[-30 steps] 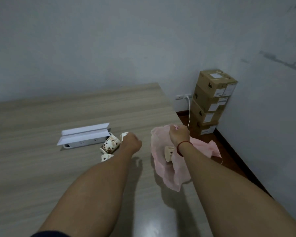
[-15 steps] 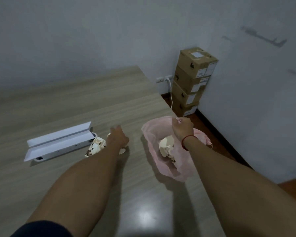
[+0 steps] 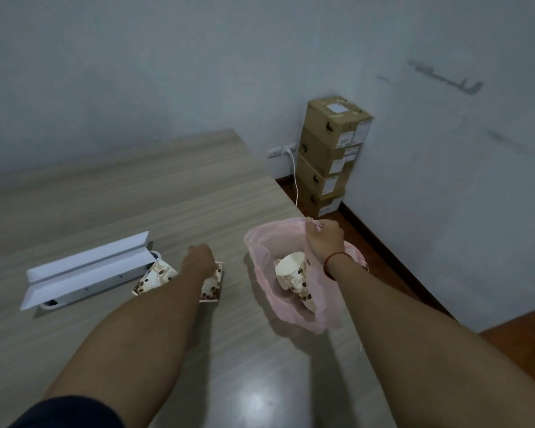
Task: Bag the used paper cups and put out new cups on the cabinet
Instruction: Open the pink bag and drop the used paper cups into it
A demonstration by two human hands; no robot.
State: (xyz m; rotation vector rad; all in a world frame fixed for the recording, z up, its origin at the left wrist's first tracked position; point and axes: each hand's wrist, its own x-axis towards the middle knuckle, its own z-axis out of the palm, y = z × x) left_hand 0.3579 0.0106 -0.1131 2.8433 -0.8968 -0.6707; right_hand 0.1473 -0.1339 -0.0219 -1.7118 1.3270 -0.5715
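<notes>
A pink plastic bag (image 3: 261,251) stands open on the wooden cabinet top (image 3: 136,186). My right hand (image 3: 323,237) pinches its far rim and holds it up. Inside the bag lie used paper cups (image 3: 292,270), white with a brown bean pattern. My left hand (image 3: 200,262) grips another patterned cup (image 3: 211,287) lying on the cabinet top left of the bag. One more crumpled cup (image 3: 153,278) lies beside my left forearm, against a white box.
A long white box (image 3: 87,268) with its lid flaps open lies at the left. A stack of cardboard cartons (image 3: 328,159) stands in the corner on the floor, beside a wall socket with a white cable (image 3: 294,168). The cabinet's right edge runs just past the bag.
My left hand has closed on a cup and drawn it slightly toward the bag. My right hand has lifted the bag's rim, so the mouth stands wider. My head moved.
</notes>
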